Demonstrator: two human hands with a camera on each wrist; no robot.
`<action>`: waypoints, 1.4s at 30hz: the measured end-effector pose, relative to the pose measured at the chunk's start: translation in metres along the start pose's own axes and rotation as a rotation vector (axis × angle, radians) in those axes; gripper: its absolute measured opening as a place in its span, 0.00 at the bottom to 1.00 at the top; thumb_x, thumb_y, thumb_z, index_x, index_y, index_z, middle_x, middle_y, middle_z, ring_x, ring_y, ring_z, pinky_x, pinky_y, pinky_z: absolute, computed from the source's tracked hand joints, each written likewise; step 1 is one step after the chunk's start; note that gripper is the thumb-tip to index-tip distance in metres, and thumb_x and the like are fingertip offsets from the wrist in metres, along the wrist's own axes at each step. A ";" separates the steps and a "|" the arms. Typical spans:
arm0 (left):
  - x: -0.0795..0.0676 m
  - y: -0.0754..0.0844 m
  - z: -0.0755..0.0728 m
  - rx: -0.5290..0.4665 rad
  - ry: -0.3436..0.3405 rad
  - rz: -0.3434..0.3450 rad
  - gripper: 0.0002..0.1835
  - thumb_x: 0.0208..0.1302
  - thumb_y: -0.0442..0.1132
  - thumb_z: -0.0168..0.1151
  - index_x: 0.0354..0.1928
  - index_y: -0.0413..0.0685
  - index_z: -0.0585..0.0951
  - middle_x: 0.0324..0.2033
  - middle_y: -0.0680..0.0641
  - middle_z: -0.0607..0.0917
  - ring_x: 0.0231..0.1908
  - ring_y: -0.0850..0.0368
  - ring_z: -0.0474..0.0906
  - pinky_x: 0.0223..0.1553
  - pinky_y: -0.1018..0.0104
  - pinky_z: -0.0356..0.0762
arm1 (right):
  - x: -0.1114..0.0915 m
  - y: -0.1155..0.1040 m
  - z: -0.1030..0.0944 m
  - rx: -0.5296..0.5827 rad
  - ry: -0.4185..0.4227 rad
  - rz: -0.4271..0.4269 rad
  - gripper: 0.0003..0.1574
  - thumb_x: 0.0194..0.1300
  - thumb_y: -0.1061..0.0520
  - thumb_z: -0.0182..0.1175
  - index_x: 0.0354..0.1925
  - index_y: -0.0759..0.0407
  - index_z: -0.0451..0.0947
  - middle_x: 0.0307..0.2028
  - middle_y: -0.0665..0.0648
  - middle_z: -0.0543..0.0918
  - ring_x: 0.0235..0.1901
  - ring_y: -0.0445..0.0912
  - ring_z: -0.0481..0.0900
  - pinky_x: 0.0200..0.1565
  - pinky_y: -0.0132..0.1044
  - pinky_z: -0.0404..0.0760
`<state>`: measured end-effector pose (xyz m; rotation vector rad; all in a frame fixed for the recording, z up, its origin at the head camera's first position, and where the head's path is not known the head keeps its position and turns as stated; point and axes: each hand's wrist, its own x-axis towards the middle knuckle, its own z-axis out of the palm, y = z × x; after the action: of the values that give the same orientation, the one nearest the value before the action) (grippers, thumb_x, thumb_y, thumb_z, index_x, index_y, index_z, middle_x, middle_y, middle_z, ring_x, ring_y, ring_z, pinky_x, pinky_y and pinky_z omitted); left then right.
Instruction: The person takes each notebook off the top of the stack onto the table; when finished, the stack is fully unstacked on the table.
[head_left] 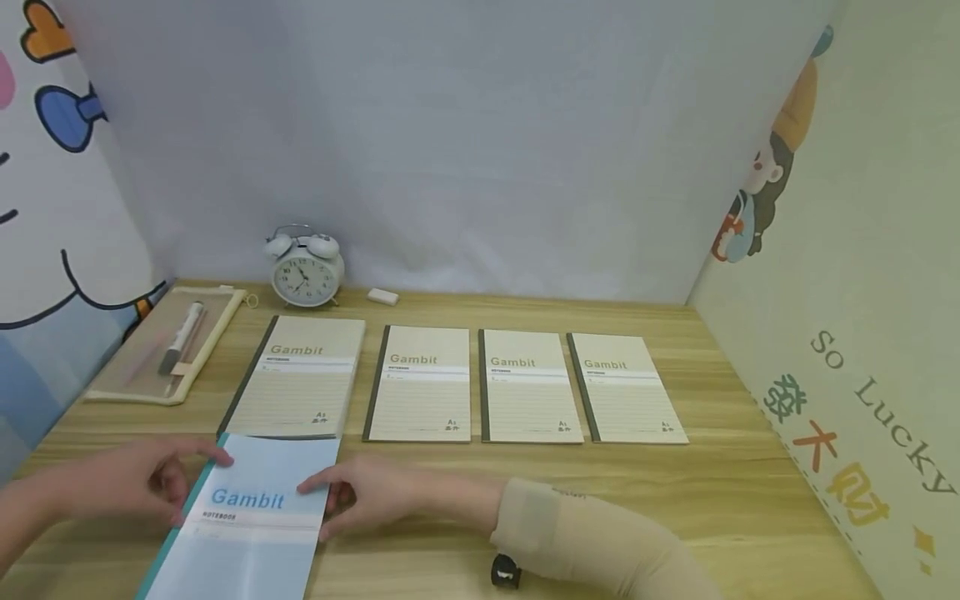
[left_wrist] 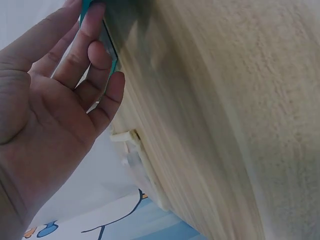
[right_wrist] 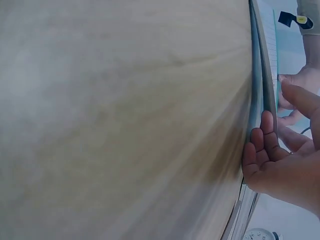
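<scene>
A light-blue notebook with a teal spine lies toward me at the front left in the head view, its lower end cut off by the frame. My left hand grips its spine side, index fingertip on the cover near the top corner. On the opposite edge, my right hand pinches the notebook with its index finger over the cover. The left wrist view shows the left hand's fingers along the teal edge. Fingers of the right hand support the side from below in the right wrist view.
Just beyond is a cream notebook, thicker-looking, with three more cream notebooks in a row to its right. Farther back stand a white alarm clock and an eraser. A zipped pencil pouch with a marker lies left.
</scene>
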<state>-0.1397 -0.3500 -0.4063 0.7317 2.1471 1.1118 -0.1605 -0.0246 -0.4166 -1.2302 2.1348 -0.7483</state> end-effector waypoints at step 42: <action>0.035 0.027 -0.045 0.515 0.347 -0.152 0.25 0.55 0.50 0.68 0.54 0.50 0.80 0.32 0.61 0.81 0.34 0.70 0.72 0.35 0.69 0.71 | 0.002 0.004 -0.049 -0.203 0.179 0.018 0.35 0.60 0.49 0.65 0.64 0.51 0.68 0.33 0.48 0.76 0.32 0.37 0.72 0.34 0.21 0.68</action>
<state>-0.1902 -0.3346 -0.3719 0.6070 2.7832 0.6388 -0.1983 -0.0153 -0.3861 -1.2865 2.4140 -0.6681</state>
